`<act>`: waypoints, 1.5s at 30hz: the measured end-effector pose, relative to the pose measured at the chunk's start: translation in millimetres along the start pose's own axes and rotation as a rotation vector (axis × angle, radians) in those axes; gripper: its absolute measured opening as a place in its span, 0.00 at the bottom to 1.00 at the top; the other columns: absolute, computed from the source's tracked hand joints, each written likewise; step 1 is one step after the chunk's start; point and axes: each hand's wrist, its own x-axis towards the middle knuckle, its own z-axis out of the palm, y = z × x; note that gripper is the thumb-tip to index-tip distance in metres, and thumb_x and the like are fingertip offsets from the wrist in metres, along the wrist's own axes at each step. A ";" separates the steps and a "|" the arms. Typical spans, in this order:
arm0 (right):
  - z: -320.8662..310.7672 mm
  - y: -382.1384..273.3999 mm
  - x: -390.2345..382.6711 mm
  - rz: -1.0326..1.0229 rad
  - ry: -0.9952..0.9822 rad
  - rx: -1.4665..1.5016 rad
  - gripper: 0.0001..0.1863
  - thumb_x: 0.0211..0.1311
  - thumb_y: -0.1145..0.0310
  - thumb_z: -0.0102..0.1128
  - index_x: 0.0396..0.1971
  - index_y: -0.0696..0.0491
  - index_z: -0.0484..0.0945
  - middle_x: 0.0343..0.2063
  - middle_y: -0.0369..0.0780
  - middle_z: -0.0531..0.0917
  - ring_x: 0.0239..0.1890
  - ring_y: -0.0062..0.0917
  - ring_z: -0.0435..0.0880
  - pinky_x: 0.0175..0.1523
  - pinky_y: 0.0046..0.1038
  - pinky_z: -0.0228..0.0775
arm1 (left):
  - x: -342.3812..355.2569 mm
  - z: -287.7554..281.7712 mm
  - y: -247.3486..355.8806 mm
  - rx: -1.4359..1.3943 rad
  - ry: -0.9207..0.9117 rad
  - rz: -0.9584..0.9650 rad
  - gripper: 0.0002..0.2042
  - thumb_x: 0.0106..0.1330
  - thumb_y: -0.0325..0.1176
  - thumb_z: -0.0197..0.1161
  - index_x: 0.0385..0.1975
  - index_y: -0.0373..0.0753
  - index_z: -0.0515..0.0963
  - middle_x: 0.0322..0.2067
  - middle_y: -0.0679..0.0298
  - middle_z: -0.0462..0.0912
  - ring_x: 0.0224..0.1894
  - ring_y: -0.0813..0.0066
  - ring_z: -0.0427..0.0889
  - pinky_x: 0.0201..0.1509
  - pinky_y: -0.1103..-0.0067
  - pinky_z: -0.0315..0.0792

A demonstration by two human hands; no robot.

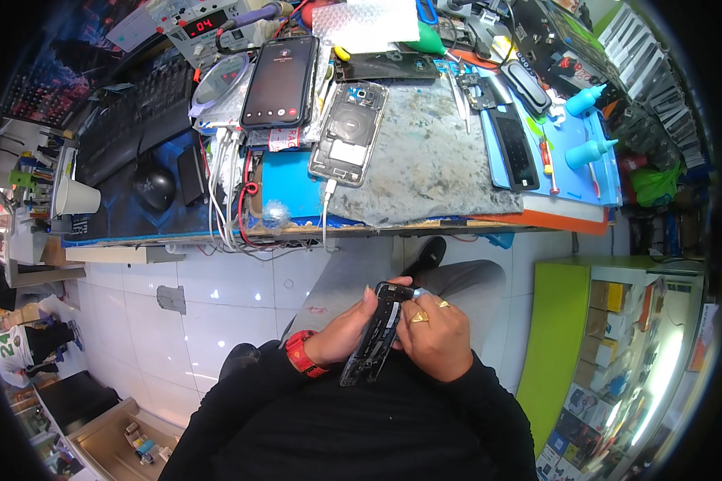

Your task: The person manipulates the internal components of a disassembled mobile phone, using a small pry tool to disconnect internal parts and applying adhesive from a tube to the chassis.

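Over my lap, my left hand (343, 331) is closed around the upper part of a dark phone frame (369, 349), tilted with its inner side showing. My right hand (439, 335), with gold rings, has its fingers curled at the frame's right edge. A small pale-blue bit shows by its fingertips; what it pinches is mostly hidden. On the bench ahead, an opened phone (350, 132) lies with its inside up, a white charging cable (327, 196) at its lower end.
A lit phone (281, 80) rests left of the opened one on a grey work mat (433, 152). Rightward are a black phone panel (513, 148), a screwdriver (546, 160) and light-blue bottles (587, 154). A mouse (154, 186) and white cup (78, 196) stand left. A green-sided display case (557, 337) flanks me.
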 end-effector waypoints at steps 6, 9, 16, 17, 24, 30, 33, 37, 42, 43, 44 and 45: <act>3.7 1.6 -0.6 -0.027 0.077 -0.047 0.14 0.48 0.72 0.65 0.38 0.58 0.81 0.28 0.38 0.76 0.26 0.27 0.80 0.32 0.30 0.71 | 0.9 1.7 2.1 0.051 0.056 0.040 0.40 0.77 0.66 0.31 0.78 0.40 0.48 0.55 0.60 0.77 0.50 0.70 0.84 0.56 0.72 0.80; 4.0 5.6 -2.5 -0.033 0.038 -0.011 0.16 0.49 0.71 0.65 0.40 0.59 0.81 0.29 0.38 0.77 0.26 0.27 0.80 0.33 0.30 0.72 | -0.1 7.3 4.0 0.071 0.096 0.018 0.40 0.77 0.66 0.30 0.78 0.40 0.48 0.56 0.60 0.77 0.50 0.70 0.84 0.55 0.72 0.80; 3.7 3.4 -1.3 -0.069 0.027 -0.047 0.15 0.48 0.70 0.65 0.37 0.59 0.81 0.28 0.38 0.75 0.25 0.26 0.79 0.32 0.29 0.71 | -0.8 -2.6 0.2 0.068 -0.008 0.029 0.38 0.79 0.63 0.31 0.78 0.42 0.48 0.57 0.60 0.75 0.51 0.72 0.82 0.54 0.72 0.80; 3.7 3.3 -0.7 -0.077 0.047 -0.047 0.13 0.47 0.70 0.65 0.35 0.58 0.80 0.28 0.38 0.74 0.24 0.26 0.79 0.32 0.28 0.71 | -0.9 1.3 1.8 0.051 0.028 0.028 0.38 0.79 0.63 0.31 0.78 0.42 0.48 0.56 0.60 0.76 0.50 0.72 0.82 0.54 0.72 0.79; 0.9 -1.1 0.4 -0.141 -0.045 -0.197 0.08 0.47 0.71 0.65 0.28 0.56 0.76 0.27 0.38 0.72 0.25 0.26 0.79 0.32 0.26 0.70 | 1.4 1.5 -2.7 0.148 0.069 0.045 0.37 0.79 0.63 0.30 0.77 0.42 0.50 0.55 0.60 0.76 0.50 0.73 0.82 0.54 0.72 0.79; 9.4 19.3 4.7 -0.060 -0.109 0.053 0.09 0.53 0.70 0.66 0.28 0.57 0.76 0.28 0.42 0.72 0.24 0.33 0.80 0.30 0.34 0.74 | 1.2 1.9 -0.6 0.029 0.053 0.017 0.33 0.81 0.60 0.33 0.75 0.42 0.54 0.54 0.60 0.76 0.50 0.73 0.82 0.54 0.72 0.80; 8.7 25.6 3.7 -0.049 -0.115 0.222 0.09 0.55 0.71 0.65 0.29 0.59 0.76 0.30 0.45 0.74 0.24 0.39 0.80 0.31 0.39 0.76 | 3.1 -4.9 -1.2 0.036 0.016 0.005 0.31 0.82 0.57 0.34 0.74 0.42 0.56 0.56 0.59 0.76 0.52 0.72 0.83 0.55 0.71 0.81; 8.4 30.5 2.5 0.003 -0.137 0.365 0.08 0.54 0.74 0.63 0.32 0.60 0.76 0.32 0.46 0.76 0.26 0.43 0.81 0.33 0.40 0.77 | 3.6 -7.1 -2.2 -0.005 -0.007 -0.018 0.29 0.83 0.54 0.34 0.74 0.42 0.57 0.57 0.59 0.76 0.55 0.71 0.83 0.55 0.70 0.82; 6.3 34.0 1.6 0.066 -0.178 0.450 0.08 0.54 0.75 0.62 0.32 0.61 0.75 0.32 0.47 0.77 0.28 0.46 0.81 0.34 0.42 0.76 | 6.0 -10.4 -2.4 0.013 -0.010 -0.084 0.32 0.81 0.58 0.32 0.73 0.40 0.56 0.59 0.55 0.76 0.57 0.64 0.82 0.58 0.62 0.82; 4.9 34.8 1.3 0.070 -0.185 0.475 0.08 0.54 0.75 0.61 0.32 0.61 0.75 0.32 0.47 0.77 0.28 0.47 0.81 0.34 0.42 0.76 | 6.3 -9.6 -2.4 0.016 -0.009 -0.086 0.32 0.81 0.58 0.32 0.73 0.40 0.56 0.59 0.55 0.76 0.57 0.64 0.82 0.58 0.62 0.82; 4.3 35.5 1.2 0.076 -0.197 0.499 0.08 0.54 0.75 0.61 0.32 0.61 0.74 0.32 0.47 0.77 0.28 0.47 0.81 0.34 0.42 0.75 | 6.8 -9.7 -2.8 0.014 -0.002 -0.094 0.32 0.82 0.58 0.32 0.73 0.40 0.56 0.60 0.55 0.76 0.57 0.64 0.82 0.58 0.62 0.82; 3.8 36.1 0.9 0.077 -0.197 0.499 0.08 0.54 0.75 0.61 0.32 0.61 0.74 0.32 0.47 0.77 0.28 0.47 0.81 0.34 0.42 0.75 | 7.3 -9.8 -3.2 0.012 0.006 -0.101 0.32 0.82 0.58 0.33 0.73 0.40 0.56 0.60 0.55 0.76 0.57 0.64 0.82 0.58 0.61 0.82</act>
